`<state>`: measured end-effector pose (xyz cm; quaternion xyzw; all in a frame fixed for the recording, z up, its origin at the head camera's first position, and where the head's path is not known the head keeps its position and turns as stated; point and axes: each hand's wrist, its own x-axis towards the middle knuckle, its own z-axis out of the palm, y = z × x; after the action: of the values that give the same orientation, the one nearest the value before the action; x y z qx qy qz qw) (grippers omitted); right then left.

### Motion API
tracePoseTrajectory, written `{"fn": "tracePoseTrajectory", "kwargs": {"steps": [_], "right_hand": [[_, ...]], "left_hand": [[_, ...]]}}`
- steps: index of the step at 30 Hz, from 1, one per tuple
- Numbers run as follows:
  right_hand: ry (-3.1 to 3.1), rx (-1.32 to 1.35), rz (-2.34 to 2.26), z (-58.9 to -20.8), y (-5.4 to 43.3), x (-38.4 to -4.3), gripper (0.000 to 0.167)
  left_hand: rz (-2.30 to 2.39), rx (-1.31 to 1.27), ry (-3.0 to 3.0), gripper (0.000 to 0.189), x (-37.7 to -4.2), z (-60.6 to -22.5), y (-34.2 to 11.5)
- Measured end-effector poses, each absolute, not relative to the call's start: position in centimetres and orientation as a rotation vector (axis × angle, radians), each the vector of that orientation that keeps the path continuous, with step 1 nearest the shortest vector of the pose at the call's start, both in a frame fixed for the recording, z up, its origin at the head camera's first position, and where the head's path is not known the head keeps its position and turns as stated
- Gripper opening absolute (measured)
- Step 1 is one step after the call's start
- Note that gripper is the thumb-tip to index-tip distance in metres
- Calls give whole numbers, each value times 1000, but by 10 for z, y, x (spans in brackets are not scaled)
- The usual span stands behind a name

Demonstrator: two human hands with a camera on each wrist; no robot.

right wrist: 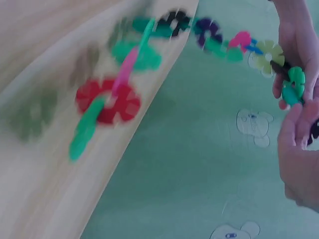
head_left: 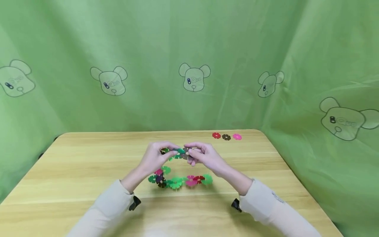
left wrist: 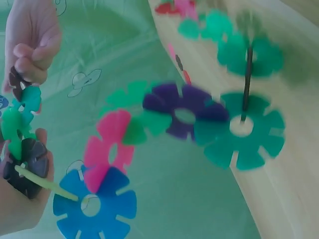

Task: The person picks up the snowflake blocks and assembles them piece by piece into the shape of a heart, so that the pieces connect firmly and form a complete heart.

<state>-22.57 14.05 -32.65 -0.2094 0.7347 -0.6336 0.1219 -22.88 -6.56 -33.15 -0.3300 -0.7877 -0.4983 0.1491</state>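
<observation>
A chain of slotted plastic flower discs hangs between my two hands, above the table. My left hand (head_left: 155, 156) pinches a green disc (head_left: 180, 151) at the chain's upper end. In the left wrist view a dark disc (left wrist: 27, 169) lies against its palm, joined to a yellowish disc and a blue disc (left wrist: 94, 204). My right hand (head_left: 207, 158) pinches a dark brown disc (head_left: 186, 154) that meets the green one. Lower down, the chain runs through purple, green and pink discs to a red disc (head_left: 199, 179) and a light green disc (head_left: 208, 179).
On the wooden table (head_left: 88, 164), near its back right edge, lie a loose red disc (head_left: 216, 135), a brown disc (head_left: 226, 137) and a pink disc (head_left: 237, 136). A green curtain (head_left: 154, 108) with bear-head drawings surrounds the table.
</observation>
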Motion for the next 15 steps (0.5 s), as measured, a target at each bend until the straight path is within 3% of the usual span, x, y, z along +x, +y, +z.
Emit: {"fn": "tracePoseTrajectory", "kwargs": {"steps": [5,15], "right_hand": [[2136,-632,-1817,-330,149,-225,50],[1965,-509,-1965,-325,145,-228,49]], "left_hand": [[-1455,-874,-2354,17,-228,-329,-68],[-1623,-856,-2370,17,-238,-333,-71]]}}
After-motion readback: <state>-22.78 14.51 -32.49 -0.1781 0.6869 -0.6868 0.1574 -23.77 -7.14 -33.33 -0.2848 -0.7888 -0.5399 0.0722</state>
